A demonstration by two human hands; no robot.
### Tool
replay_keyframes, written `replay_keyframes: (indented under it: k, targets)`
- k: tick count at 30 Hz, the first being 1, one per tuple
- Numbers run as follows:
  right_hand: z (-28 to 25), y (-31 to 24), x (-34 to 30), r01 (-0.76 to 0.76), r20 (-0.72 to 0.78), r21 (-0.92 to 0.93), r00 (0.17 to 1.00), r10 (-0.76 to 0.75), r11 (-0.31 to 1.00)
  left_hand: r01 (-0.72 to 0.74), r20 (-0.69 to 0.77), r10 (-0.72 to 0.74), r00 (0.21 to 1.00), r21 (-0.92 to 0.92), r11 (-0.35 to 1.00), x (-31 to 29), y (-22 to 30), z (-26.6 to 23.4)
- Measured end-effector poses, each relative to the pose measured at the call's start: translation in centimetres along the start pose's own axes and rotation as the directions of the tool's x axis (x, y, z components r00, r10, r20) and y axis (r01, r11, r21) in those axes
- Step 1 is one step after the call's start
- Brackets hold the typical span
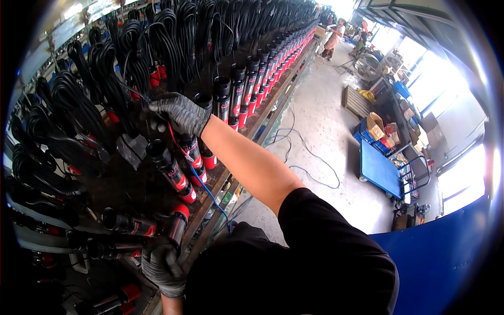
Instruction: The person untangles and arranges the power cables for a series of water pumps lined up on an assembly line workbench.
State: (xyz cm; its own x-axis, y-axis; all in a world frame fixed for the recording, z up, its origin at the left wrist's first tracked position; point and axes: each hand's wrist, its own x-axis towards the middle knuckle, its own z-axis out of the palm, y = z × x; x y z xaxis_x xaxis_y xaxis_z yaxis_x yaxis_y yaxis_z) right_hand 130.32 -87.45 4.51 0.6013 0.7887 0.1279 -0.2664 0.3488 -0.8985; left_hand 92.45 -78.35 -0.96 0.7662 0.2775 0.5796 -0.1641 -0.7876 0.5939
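Observation:
My right hand (181,113), in a grey knit glove, reaches over the bench with its fingers closed at the end of a black cable (128,90). Under this hand a thin red lead passes down and meets a blue wire (212,197), which hangs over the bench edge. At the lower left, my left hand (163,266), gloved alike, is wrapped round a silver cylinder with a red end cap (178,223); part of it is hidden. Just beyond stands a tilted black, silver and red cylinder (172,170). More such cylinders (131,224) lie left of my left hand.
Coiled black cables (181,37) crowd the bench, beside a long row of upright cylinders (238,86). Loose cords (315,152) trail over the floor. A blue platform trolley (380,168), crates (367,131), a fan (367,67) and a person (332,41) are to the right.

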Motion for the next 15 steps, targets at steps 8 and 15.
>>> replay_keyframes:
  k: [8, 15]
  targets:
    - [-0.18, 0.37, 0.36, 0.026, -0.006, -0.028, 1.000, -0.027, 0.999, 0.018, 0.028, -0.018, 0.999, 0.008, 1.000, -0.57, -0.40, 0.03]
    - [-0.22, 0.28, 0.27, 0.010, -0.020, -0.019, 1.000, -0.010, 1.000, 0.045, 0.005, -0.045, 0.999, 0.005, 0.999, -0.61, -0.05, 0.21]
